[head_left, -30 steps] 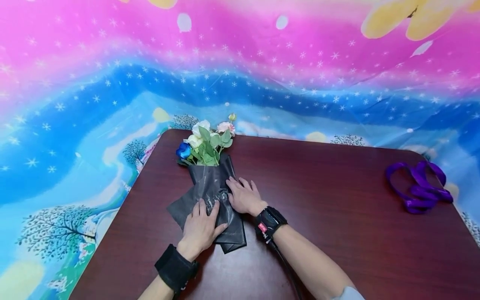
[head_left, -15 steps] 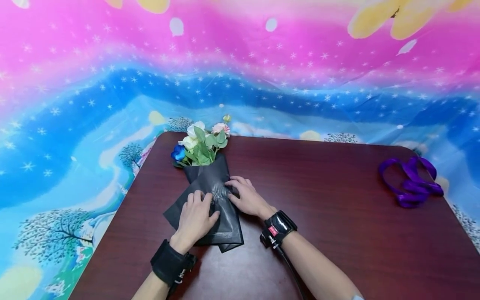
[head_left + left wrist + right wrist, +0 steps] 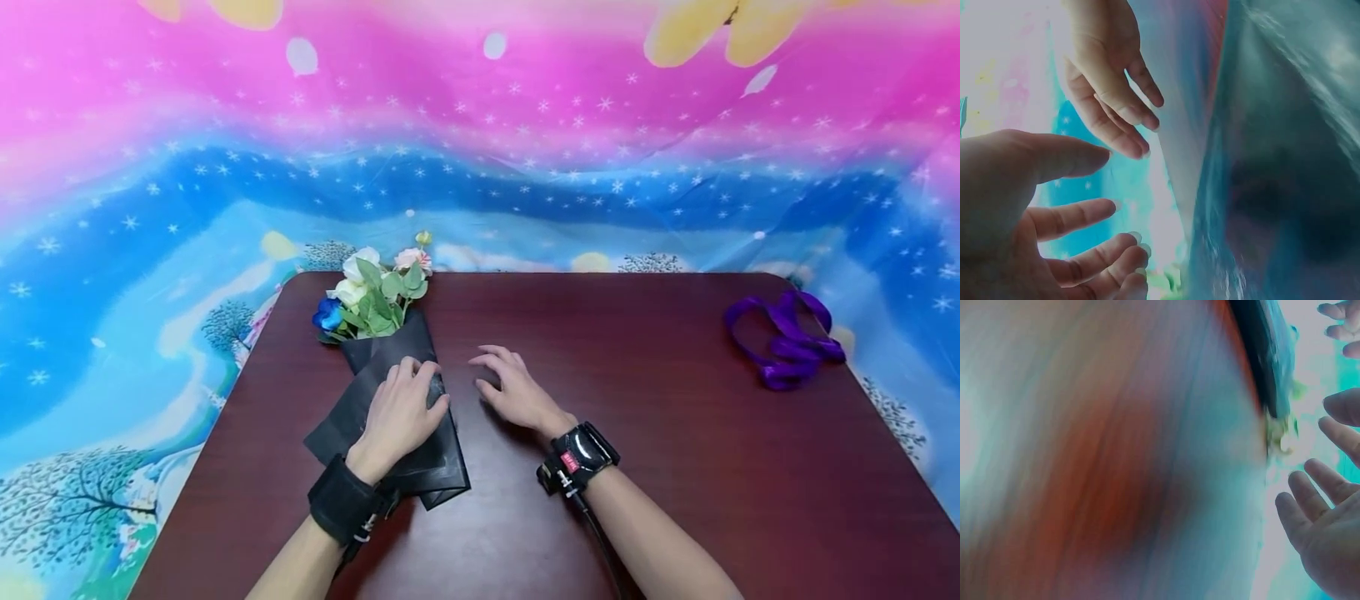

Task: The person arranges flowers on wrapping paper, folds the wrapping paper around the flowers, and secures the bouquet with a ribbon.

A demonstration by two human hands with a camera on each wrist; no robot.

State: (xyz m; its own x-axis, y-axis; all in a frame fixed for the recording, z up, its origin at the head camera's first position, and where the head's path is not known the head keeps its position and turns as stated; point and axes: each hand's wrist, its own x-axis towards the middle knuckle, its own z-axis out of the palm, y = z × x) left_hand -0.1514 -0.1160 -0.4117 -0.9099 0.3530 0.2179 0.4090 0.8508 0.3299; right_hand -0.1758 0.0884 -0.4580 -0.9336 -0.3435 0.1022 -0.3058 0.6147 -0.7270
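A bouquet lies on the table to the left, with white, pink and blue flowers (image 3: 378, 304) and green leaves at its far end. Folded black wrapping paper (image 3: 341, 425) covers its stems, crossing over in the middle. Above this paper is my left hand (image 3: 397, 412), fingers loosely bent and holding nothing. The left wrist view has the left hand (image 3: 1079, 219) beside the shiny paper (image 3: 1285, 156), a gap between them. My right hand (image 3: 517, 392) hovers to the right of the bouquet, fingers spread and relaxed. In the right wrist view the right hand (image 3: 1335, 525) holds nothing.
A loosely looped purple ribbon (image 3: 780, 372) lies near the right edge of the dark reddish-brown table (image 3: 637, 358). Behind the table hangs a pink and blue patterned cloth (image 3: 525, 183). A cable (image 3: 600, 533) runs along the right forearm from the wrist camera.
Both hands pressed on the wrapping paper, then lifted. The right hand has moved off to the right of the bouquet; the left hand stays over the paper. The head view has shifted slightly right.
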